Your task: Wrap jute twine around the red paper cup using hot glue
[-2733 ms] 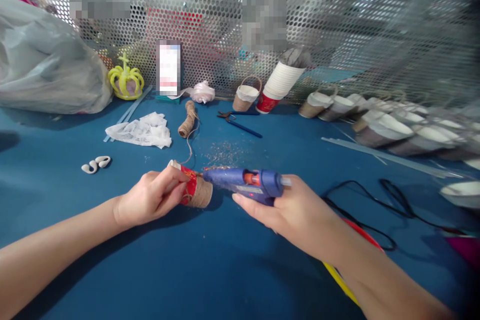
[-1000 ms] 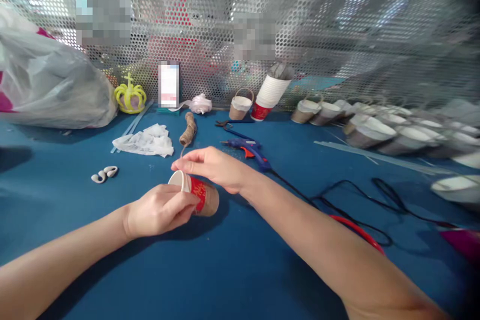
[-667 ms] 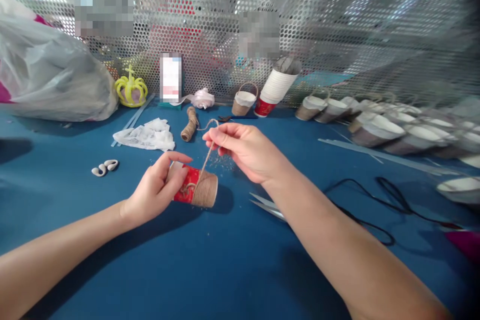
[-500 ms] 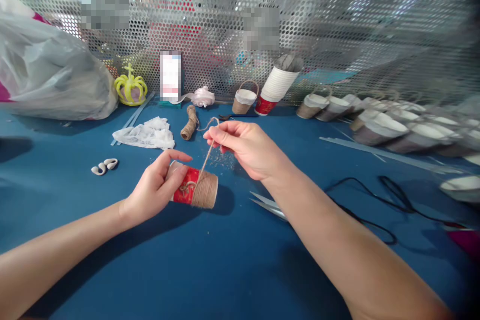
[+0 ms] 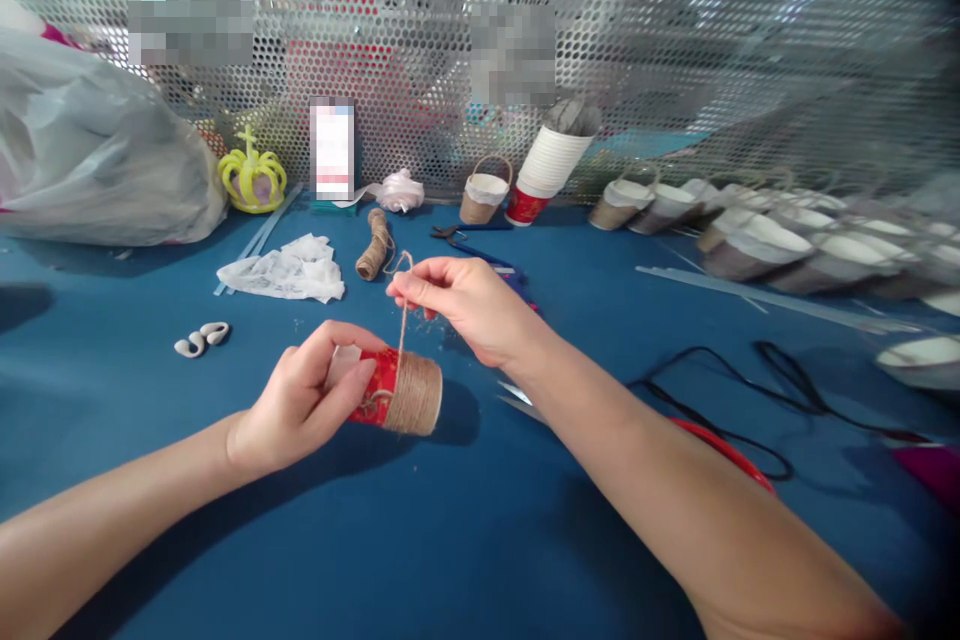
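My left hand grips a red paper cup lying on its side, its base pointing right. Jute twine is wound in tight rows around the base half of the cup. From the winding, a taut strand rises to my right hand, which pinches it between thumb and fingers above the cup. The strand loops on to a small skein of twine behind. Scissors lie partly hidden under my right forearm.
Pliers, crumpled white lace and white earbuds lie on the blue table. Behind stand a phone, a yellow crown and stacked paper cups. Several twine-covered baskets and a black cable are at right.
My right hand has moved left and slightly down, drawing the strand more upright. The cup has turned a little in my left hand. The view has shifted slightly.
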`<state>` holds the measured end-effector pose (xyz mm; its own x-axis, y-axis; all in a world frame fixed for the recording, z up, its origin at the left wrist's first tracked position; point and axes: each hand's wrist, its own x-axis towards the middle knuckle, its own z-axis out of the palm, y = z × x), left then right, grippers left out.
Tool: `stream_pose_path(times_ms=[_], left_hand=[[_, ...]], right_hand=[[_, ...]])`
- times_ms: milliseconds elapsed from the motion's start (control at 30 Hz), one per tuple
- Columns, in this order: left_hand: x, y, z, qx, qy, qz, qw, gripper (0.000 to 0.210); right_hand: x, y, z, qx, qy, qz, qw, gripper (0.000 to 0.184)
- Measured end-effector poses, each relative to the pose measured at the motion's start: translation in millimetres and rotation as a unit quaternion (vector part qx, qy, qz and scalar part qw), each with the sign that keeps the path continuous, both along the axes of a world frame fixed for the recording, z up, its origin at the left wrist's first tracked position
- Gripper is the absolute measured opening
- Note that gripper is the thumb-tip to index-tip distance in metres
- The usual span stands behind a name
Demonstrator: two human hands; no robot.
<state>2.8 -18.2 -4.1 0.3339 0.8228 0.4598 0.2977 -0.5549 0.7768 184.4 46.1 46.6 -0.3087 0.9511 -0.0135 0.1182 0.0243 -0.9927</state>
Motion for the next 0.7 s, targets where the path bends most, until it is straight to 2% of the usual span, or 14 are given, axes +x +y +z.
stream_pose_path(times_ms=[167,400,700], left_hand=[[-2,-1,-0.2,0.068,0.01,0.0,0.998,0.018],[1,-2,7.0,0.137,-0.006,-0.015,0.99,0.017],[2,-5,12.0,0.17,0.011,0.006,0.985,0.024]], right_hand=[[-1,-1,-0.5,-0.019,-0.004,0.005,1.0,0.023],[-4,-3,-3.8,-0.045,-0.015,0.016,0.999,0.02],[-6,-5,-8.2,-0.078,-0.03,0.044,0.996,0.016]])
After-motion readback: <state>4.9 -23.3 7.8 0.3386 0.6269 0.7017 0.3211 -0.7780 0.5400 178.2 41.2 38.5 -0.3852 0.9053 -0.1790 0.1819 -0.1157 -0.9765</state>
